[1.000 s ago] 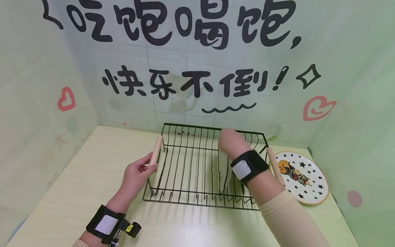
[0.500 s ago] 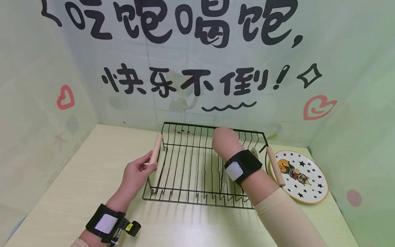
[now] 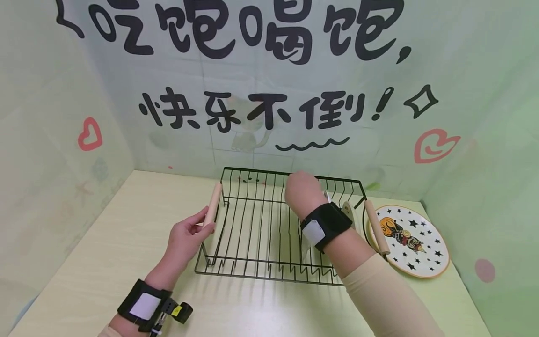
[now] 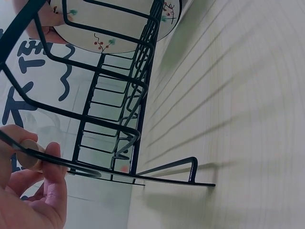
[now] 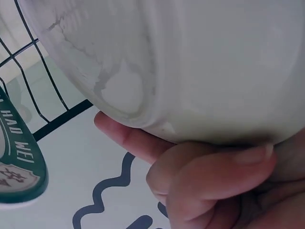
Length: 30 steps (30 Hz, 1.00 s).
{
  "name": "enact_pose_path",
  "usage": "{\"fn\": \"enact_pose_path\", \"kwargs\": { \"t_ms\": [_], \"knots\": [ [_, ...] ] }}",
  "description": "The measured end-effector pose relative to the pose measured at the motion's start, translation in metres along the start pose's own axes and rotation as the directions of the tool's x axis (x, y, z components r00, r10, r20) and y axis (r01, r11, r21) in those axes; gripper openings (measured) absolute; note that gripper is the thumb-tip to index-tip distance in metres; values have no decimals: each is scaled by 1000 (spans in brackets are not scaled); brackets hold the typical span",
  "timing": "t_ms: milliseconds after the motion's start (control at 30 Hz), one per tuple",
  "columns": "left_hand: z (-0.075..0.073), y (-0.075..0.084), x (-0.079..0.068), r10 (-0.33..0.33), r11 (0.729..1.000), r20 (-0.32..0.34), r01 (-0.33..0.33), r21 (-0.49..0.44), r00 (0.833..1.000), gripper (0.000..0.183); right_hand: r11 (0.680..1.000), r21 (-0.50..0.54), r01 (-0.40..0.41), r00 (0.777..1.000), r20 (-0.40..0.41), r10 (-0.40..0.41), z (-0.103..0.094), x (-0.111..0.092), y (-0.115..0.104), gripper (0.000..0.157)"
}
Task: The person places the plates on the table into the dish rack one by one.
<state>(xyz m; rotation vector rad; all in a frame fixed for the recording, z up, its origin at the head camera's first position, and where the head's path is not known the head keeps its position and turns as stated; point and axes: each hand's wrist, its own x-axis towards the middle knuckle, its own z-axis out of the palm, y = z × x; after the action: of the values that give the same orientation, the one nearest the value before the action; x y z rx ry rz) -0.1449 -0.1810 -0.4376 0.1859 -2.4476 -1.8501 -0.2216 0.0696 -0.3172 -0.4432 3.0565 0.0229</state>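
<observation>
A black wire dish rack (image 3: 263, 260) with wooden side handles stands on the table. My left hand (image 3: 185, 241) grips its left handle (image 3: 213, 203), thumb and fingers around the wood in the left wrist view. Over the right half of the rack, my right hand (image 3: 304, 192) pinches the edge of a white plate (image 5: 224, 67) held upright. In the left wrist view, sprigs with red berries show on this plate (image 4: 109, 28). From above, the hand and forearm hide most of it. To its right in the rack, a green-rimmed piece with lettering (image 5: 35, 176) stands on edge.
A round plate (image 3: 429, 234) with black stars and an orange rim lies flat on the table right of the rack, close to the right handle (image 3: 376, 229). A printed cloth wall (image 3: 181, 154) rises directly behind the rack.
My right hand has moved left across the rack with the plate, uncovering more of the upright piece at the right. The left hand stays on its handle.
</observation>
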Motion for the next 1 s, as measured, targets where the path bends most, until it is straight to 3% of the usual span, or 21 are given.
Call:
{"fn": "enact_pose_path", "kwargs": {
  "t_ms": [233, 633, 1000],
  "knots": [
    [-1, -2, -2, 12, 1000, -4, -12, -4, 1000, 54, 1000, -14, -18, 1000, 18, 18, 4, -1, -1, 34],
    [-5, -6, -3, 17, 1000, 2, -17, -16, 1000, 55, 979, 146, -145, 977, 176, 118, -2, -6, 14, 35],
    [-4, -4, -3, 22, 1000, -2, -22, -14, 1000, 56, 992, 23, -125, 983, 141, 121, -4, -6, 23, 25]
  ]
}}
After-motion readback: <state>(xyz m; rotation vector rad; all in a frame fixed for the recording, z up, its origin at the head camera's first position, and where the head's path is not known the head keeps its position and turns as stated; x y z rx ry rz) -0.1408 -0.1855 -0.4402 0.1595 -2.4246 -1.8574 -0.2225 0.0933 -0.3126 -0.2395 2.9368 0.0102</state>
